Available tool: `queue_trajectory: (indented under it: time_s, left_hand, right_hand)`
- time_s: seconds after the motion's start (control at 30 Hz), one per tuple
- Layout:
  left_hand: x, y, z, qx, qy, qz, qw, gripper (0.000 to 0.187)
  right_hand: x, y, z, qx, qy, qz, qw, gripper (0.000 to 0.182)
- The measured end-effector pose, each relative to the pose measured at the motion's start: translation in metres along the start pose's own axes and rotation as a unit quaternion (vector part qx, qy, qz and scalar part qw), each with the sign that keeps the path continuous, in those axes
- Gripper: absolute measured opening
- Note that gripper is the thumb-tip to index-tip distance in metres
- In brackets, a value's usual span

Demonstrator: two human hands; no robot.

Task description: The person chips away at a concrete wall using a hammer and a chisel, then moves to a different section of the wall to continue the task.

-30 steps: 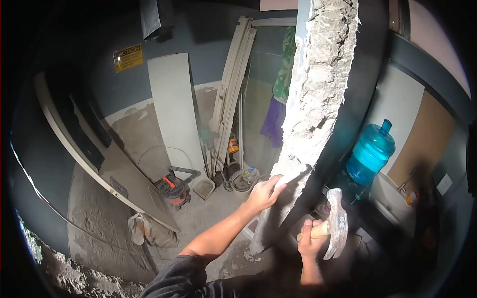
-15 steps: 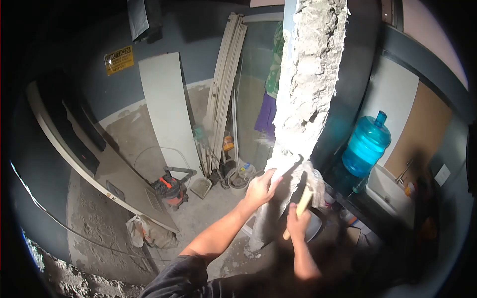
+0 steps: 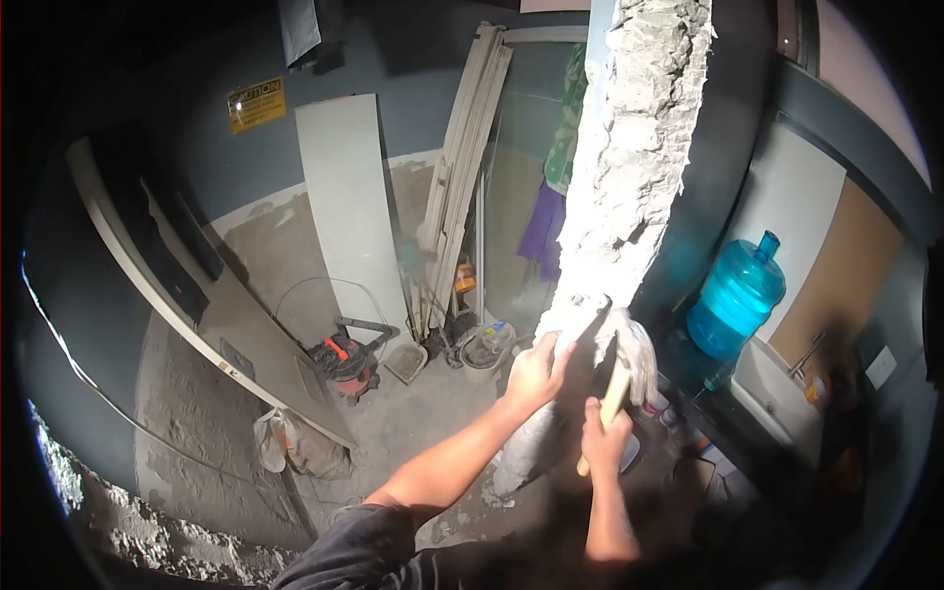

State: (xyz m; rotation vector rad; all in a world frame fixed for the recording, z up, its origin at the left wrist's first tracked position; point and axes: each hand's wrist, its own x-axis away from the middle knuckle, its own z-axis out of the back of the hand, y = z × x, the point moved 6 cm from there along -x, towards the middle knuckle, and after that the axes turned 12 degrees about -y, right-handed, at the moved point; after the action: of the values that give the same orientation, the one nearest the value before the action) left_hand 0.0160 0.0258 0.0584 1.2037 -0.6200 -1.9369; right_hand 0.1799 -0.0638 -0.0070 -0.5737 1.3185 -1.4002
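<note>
A rough, chipped wall edge (image 3: 639, 167), brightly lit, runs down from the top. My left hand (image 3: 536, 376) is closed against its lower part, around a narrow tool like a chisel (image 3: 598, 313); glare and the fingers hide most of it. My right hand (image 3: 607, 433), lower and to the right, is wrapped round the pale wooden handle of a hammer (image 3: 617, 391). The hammer's head is motion-blurred, close to the right of the wall edge and of the narrow tool.
A blue water bottle (image 3: 736, 300) and a sink (image 3: 777, 393) are at the right. Down to the left lie a red-and-black vacuum (image 3: 344, 364), a dustpan (image 3: 405, 362), a bucket (image 3: 484, 366) and a sack (image 3: 310, 447). Boards (image 3: 354, 197) lean on the back wall.
The camera view has shifted, so the surroundings sit farther right in the picture. Both hands keep their grips; the hammer is turned slightly and remains beside the wall edge.
</note>
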Motion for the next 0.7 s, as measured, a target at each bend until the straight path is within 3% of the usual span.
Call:
queue_trajectory:
  time_s: [0.07,0.17,0.27,0.37,0.6,0.7]
  left_hand:
    - [0.005,0.010,0.007,0.012,0.101,-0.137,0.985,0.026]
    - [0.004,0.020,0.011,0.016,0.074,-0.159,0.984,0.024]
    - [0.005,0.003,0.006,-0.034,0.035,-0.118,0.992,0.023]
    - [0.026,-0.023,0.000,-0.030,0.022,-0.121,0.992,0.024]
    - [0.011,-0.061,0.007,-0.058,-0.023,-0.144,0.988,0.025]
    - [-0.002,-0.061,0.009,-0.081,-0.048,-0.163,0.982,0.029]
  right_hand:
    - [0.017,0.001,0.003,-0.168,0.021,0.015,0.986,0.026]
    - [0.033,-0.010,0.012,-0.238,0.002,0.142,0.961,0.023]
    - [0.046,-0.025,0.026,-0.282,0.013,0.190,0.940,0.023]
    - [0.048,-0.026,0.045,-0.238,0.058,0.221,0.944,0.023]
    - [0.068,-0.011,0.018,-0.267,0.036,0.140,0.953,0.022]
    - [0.073,-0.009,0.010,-0.202,0.016,0.117,0.972,0.022]
